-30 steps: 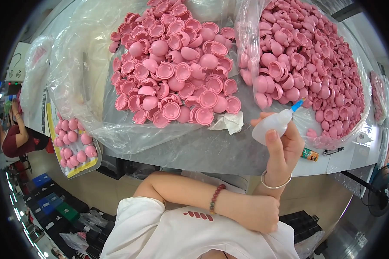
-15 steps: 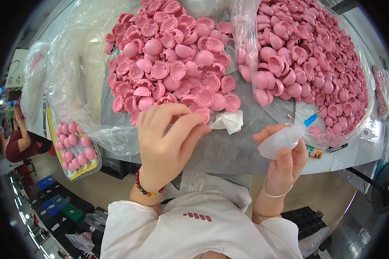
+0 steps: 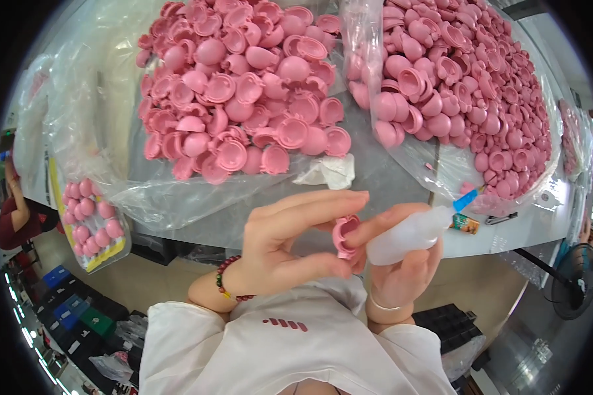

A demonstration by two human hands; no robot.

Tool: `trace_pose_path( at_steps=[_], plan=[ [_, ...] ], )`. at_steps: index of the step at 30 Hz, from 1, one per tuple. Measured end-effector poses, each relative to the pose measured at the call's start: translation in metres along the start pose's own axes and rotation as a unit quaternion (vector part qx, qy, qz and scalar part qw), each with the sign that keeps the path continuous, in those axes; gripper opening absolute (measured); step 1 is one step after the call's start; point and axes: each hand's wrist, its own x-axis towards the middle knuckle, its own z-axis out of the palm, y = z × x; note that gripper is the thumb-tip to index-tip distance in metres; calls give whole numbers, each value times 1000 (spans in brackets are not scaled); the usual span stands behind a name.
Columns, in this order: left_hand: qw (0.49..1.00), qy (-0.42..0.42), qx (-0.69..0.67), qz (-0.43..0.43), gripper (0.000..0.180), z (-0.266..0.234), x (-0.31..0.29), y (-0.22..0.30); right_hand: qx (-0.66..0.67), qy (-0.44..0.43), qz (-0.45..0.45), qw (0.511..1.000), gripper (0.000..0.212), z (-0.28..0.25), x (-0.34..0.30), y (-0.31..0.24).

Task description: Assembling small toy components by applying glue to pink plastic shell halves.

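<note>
My left hand (image 3: 296, 247) is in front of me, its index finger stretched out above a small pink plastic half shell (image 3: 346, 236). The shell sits between that hand's thumb and fingers, hollow side showing. My right hand (image 3: 405, 270) grips a translucent white squeeze bottle (image 3: 408, 236) with a blue needle tip (image 3: 466, 200) pointing up and right, away from the shell. The right index finger reaches over and touches the shell. Beyond my hands lies a loose heap of pink half shells (image 3: 244, 85) on the grey work surface. Some fingers are hidden behind the shell and bottle.
A larger heap of pink shells (image 3: 481, 99) fills a clear plastic bag at the right. A crumpled white tissue (image 3: 328, 172) lies before the nearer heap. At the left stands a tray of closed pink balls (image 3: 85, 209). A small printed tube (image 3: 464, 224) lies by the right bag.
My left hand has come away from the heap with a pink half shell, towards me and right. My right hand has brought the bottle left, and its index finger now meets the shell.
</note>
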Motion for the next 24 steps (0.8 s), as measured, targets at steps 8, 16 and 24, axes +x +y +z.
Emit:
trace_pose_path(
  at_steps=[8, 16, 24],
  plan=[
    [949, 10, -302, -89, 47, 7, -4, -5, 51, 61, -122, 989, 55, -17, 4, 2],
    [965, 43, -250, -70, 44, 13, -6, -3, -98, -52, -339, 934, 60, -46, 11, 1],
    [983, 46, -167, -65, 47, 9, -5, -4, -156, -58, -403, 900, 57, -39, 13, -4]
  ],
)
